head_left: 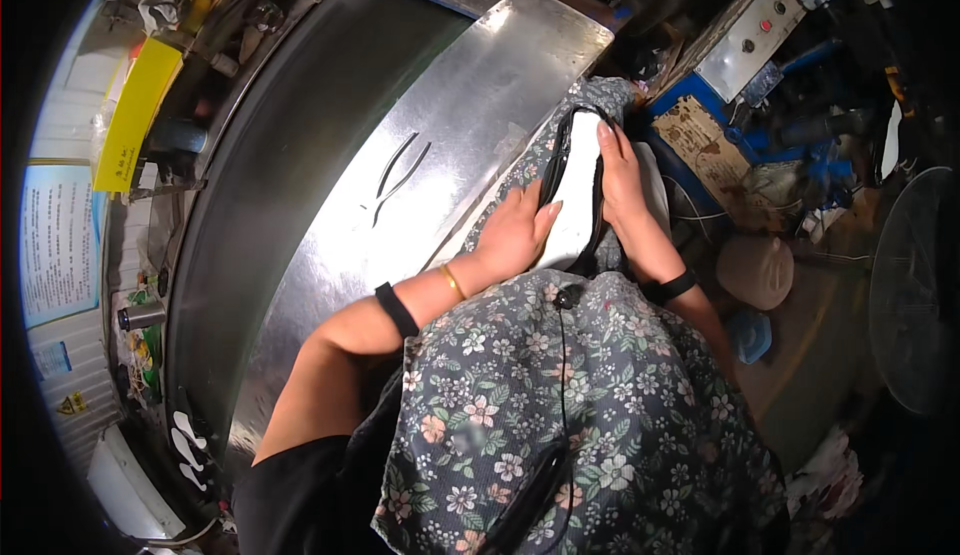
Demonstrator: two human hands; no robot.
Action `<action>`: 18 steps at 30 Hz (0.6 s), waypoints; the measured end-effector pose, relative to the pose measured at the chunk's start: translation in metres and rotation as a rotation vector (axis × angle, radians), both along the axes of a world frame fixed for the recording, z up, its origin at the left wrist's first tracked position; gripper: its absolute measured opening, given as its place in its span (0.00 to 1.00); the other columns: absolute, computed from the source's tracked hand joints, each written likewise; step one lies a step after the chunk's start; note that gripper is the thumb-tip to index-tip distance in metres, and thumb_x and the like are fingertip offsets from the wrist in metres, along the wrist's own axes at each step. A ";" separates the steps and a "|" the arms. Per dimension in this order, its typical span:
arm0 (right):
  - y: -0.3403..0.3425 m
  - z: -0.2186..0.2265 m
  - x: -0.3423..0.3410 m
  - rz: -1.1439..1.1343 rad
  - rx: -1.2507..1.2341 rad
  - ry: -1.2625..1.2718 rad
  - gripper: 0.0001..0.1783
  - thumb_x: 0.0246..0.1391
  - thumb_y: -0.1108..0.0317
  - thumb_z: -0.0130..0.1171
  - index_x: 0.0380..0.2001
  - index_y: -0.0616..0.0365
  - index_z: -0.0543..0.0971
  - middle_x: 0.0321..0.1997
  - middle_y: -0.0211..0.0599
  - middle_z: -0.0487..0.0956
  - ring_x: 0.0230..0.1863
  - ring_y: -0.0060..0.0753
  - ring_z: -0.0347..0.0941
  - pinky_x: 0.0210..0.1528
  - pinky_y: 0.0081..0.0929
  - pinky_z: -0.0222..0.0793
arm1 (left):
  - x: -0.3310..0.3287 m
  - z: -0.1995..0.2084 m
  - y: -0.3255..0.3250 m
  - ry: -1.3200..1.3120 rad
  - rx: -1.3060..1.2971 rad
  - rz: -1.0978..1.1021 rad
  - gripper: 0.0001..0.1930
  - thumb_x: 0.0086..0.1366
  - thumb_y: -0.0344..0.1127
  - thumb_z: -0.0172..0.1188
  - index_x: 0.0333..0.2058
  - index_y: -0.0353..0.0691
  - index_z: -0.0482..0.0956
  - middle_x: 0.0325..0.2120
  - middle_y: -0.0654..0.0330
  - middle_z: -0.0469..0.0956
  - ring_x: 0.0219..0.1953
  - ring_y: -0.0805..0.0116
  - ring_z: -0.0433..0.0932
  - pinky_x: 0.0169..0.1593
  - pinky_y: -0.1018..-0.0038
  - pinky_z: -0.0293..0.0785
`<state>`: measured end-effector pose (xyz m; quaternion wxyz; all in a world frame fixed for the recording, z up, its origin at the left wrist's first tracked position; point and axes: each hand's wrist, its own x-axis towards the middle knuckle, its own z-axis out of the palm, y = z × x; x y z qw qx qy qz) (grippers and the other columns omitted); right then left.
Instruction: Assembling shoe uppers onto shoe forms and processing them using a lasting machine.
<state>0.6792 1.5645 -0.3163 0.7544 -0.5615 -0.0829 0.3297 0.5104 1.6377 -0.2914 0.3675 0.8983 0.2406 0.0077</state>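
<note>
A long white piece with black edging (574,190), sole-like in shape, lies lengthwise over my lap on the grey floral cloth. My left hand (513,228) grips its left edge, with the thumb over the white face and the other fingers along the black rim. On the opposite edge, higher up, my right hand (622,175) holds it with the fingers pointing away from me. What lies under the piece is partly hidden by my hands. To the left, two thin dark curved strips (396,165) rest on the shiny metal tabletop (340,245).
Beyond the metal top runs a dark conveyor belt (270,145). A yellow sign (138,115) stands at the far left. On the right are a control panel (770,30) with buttons, blue machinery (820,155), a pale bucket (755,272) and a round transparent guard (910,290).
</note>
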 end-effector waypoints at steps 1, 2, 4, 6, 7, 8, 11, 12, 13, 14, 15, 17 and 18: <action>-0.003 0.002 0.001 0.003 0.070 0.047 0.27 0.65 0.56 0.53 0.58 0.65 0.68 0.52 0.36 0.75 0.52 0.27 0.71 0.55 0.24 0.66 | -0.007 0.000 -0.003 -0.032 0.017 -0.009 0.30 0.69 0.46 0.52 0.59 0.25 0.61 0.46 0.39 0.73 0.42 0.47 0.77 0.44 0.62 0.75; -0.005 0.004 0.002 -0.030 0.134 0.031 0.25 0.65 0.57 0.53 0.57 0.65 0.70 0.52 0.35 0.75 0.52 0.26 0.71 0.55 0.23 0.66 | -0.012 0.002 -0.004 -0.185 -0.345 0.003 0.32 0.69 0.46 0.54 0.59 0.24 0.60 0.49 0.42 0.71 0.46 0.51 0.75 0.47 0.64 0.73; -0.007 0.009 0.006 0.013 0.272 0.038 0.25 0.66 0.57 0.52 0.58 0.64 0.69 0.53 0.35 0.75 0.53 0.26 0.70 0.57 0.24 0.64 | -0.012 0.003 0.002 -0.255 -1.001 0.104 0.29 0.66 0.44 0.61 0.55 0.25 0.66 0.49 0.53 0.73 0.47 0.67 0.74 0.50 0.72 0.71; -0.007 0.016 0.011 0.059 0.316 -0.054 0.26 0.66 0.58 0.52 0.60 0.64 0.68 0.55 0.35 0.74 0.55 0.26 0.69 0.60 0.25 0.62 | -0.005 0.005 0.014 -0.159 -1.120 0.057 0.27 0.65 0.43 0.63 0.52 0.26 0.68 0.47 0.55 0.75 0.46 0.69 0.74 0.50 0.74 0.71; -0.006 0.021 0.012 0.122 0.353 -0.141 0.26 0.66 0.58 0.51 0.61 0.63 0.67 0.57 0.35 0.73 0.57 0.26 0.68 0.61 0.25 0.61 | -0.002 0.006 0.021 -0.088 -1.211 0.013 0.24 0.63 0.42 0.65 0.48 0.27 0.71 0.44 0.56 0.77 0.45 0.72 0.74 0.49 0.75 0.71; -0.006 0.026 0.016 0.178 0.422 -0.104 0.26 0.66 0.61 0.52 0.62 0.62 0.65 0.59 0.35 0.71 0.59 0.26 0.66 0.62 0.26 0.60 | 0.002 0.006 0.022 -0.192 -1.250 0.002 0.17 0.62 0.40 0.66 0.39 0.32 0.75 0.35 0.63 0.78 0.37 0.77 0.74 0.43 0.79 0.70; -0.005 0.041 0.019 0.248 0.305 0.022 0.26 0.65 0.65 0.53 0.63 0.62 0.64 0.60 0.34 0.70 0.60 0.27 0.65 0.63 0.26 0.60 | 0.007 0.009 0.023 -0.130 -1.187 0.066 0.19 0.61 0.42 0.67 0.40 0.30 0.77 0.34 0.61 0.81 0.36 0.75 0.77 0.41 0.79 0.72; -0.004 0.043 0.020 0.235 0.274 0.060 0.27 0.64 0.68 0.53 0.64 0.61 0.63 0.61 0.34 0.70 0.60 0.27 0.65 0.63 0.26 0.59 | 0.008 0.011 0.023 -0.040 -0.995 0.068 0.19 0.61 0.42 0.67 0.39 0.29 0.78 0.33 0.61 0.80 0.34 0.75 0.76 0.41 0.79 0.72; -0.001 0.045 0.021 0.292 0.332 0.015 0.27 0.64 0.68 0.53 0.64 0.61 0.63 0.61 0.34 0.70 0.60 0.27 0.65 0.63 0.26 0.59 | 0.010 0.013 0.022 -0.063 -1.027 0.073 0.20 0.61 0.43 0.67 0.39 0.28 0.78 0.32 0.60 0.80 0.33 0.75 0.76 0.40 0.79 0.72; 0.002 0.045 0.022 0.248 0.341 0.066 0.27 0.64 0.68 0.53 0.64 0.60 0.63 0.60 0.34 0.71 0.60 0.27 0.66 0.63 0.26 0.60 | 0.013 0.016 0.026 -0.082 -1.010 0.080 0.20 0.61 0.42 0.67 0.39 0.27 0.78 0.32 0.60 0.81 0.34 0.75 0.77 0.40 0.79 0.72; 0.006 0.043 0.026 0.177 0.273 0.162 0.28 0.64 0.68 0.53 0.65 0.59 0.62 0.59 0.34 0.71 0.59 0.27 0.66 0.63 0.26 0.60 | 0.017 0.020 0.028 -0.056 -0.961 0.129 0.20 0.60 0.41 0.67 0.39 0.27 0.78 0.33 0.59 0.81 0.34 0.74 0.78 0.40 0.79 0.73; 0.011 0.038 0.044 0.159 0.322 0.115 0.28 0.64 0.66 0.54 0.65 0.57 0.63 0.58 0.33 0.73 0.56 0.27 0.69 0.61 0.26 0.62 | 0.025 0.027 0.041 -0.251 -1.229 0.229 0.20 0.60 0.40 0.68 0.40 0.26 0.78 0.33 0.55 0.82 0.35 0.71 0.80 0.40 0.78 0.74; 0.011 0.036 0.061 0.140 0.119 -0.001 0.27 0.64 0.65 0.54 0.64 0.57 0.65 0.57 0.33 0.73 0.55 0.28 0.69 0.60 0.27 0.63 | 0.030 0.031 0.052 -0.257 -1.163 0.299 0.21 0.60 0.39 0.67 0.43 0.25 0.78 0.34 0.52 0.82 0.36 0.69 0.81 0.40 0.77 0.76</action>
